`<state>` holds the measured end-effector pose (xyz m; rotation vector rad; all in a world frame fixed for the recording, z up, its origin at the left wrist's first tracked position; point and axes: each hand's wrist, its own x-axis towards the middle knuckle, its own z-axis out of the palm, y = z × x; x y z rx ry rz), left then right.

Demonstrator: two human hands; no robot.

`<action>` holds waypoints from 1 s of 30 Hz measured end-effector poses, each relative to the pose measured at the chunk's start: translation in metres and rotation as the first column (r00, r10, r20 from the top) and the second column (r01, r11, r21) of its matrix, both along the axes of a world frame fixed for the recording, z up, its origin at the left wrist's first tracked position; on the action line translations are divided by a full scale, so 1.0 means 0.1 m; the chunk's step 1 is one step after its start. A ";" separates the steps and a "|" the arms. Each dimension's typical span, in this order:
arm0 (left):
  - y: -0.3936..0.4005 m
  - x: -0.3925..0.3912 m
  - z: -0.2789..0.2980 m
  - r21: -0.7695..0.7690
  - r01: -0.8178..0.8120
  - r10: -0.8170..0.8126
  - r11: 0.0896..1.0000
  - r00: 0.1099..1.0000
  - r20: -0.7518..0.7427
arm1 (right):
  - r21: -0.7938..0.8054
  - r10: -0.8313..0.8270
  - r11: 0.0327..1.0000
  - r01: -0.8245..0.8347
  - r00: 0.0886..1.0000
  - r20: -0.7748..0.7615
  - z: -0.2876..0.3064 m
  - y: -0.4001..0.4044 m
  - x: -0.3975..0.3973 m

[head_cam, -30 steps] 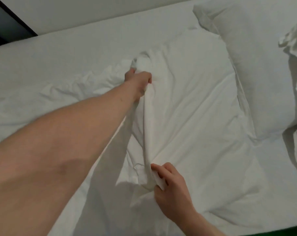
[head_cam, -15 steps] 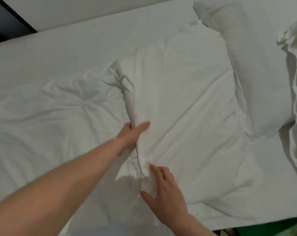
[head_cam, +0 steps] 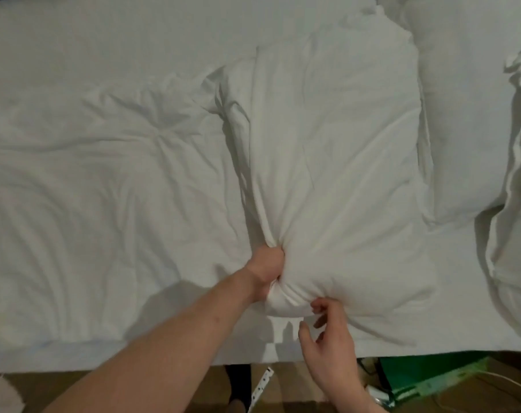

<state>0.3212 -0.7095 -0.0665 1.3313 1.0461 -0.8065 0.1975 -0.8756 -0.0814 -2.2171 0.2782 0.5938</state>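
Right now our left hand (head_cam: 266, 268) grips the bunched near corner of the pillow (head_cam: 327, 159), which lies on the bed (head_cam: 104, 204) by its near edge. Our right hand (head_cam: 330, 347) is just beside it, fingers loosely curled, holding nothing.

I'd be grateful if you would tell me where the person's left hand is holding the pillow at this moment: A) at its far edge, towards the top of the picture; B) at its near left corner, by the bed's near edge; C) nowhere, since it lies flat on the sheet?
B: the left hand is clenched into bunched fabric at the near left corner of the pillow, close to the near edge of the bed.
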 end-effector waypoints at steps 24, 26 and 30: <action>-0.24 -1.15 -0.05 0.061 0.310 -0.288 0.949 0.927 -0.242 | -0.053 -0.472 0.788 0.613 0.547 -0.691 0.09 -0.10 0.11; -0.18 -1.19 -0.04 0.164 0.500 -0.432 0.851 0.841 -0.325 | -0.093 -0.414 0.839 0.537 0.518 -0.749 0.19 -0.11 0.16; -0.08 -1.19 0.25 0.334 0.698 -0.622 0.634 0.716 -0.316 | -0.128 -0.237 0.968 0.214 0.627 -0.742 0.43 -0.15 0.32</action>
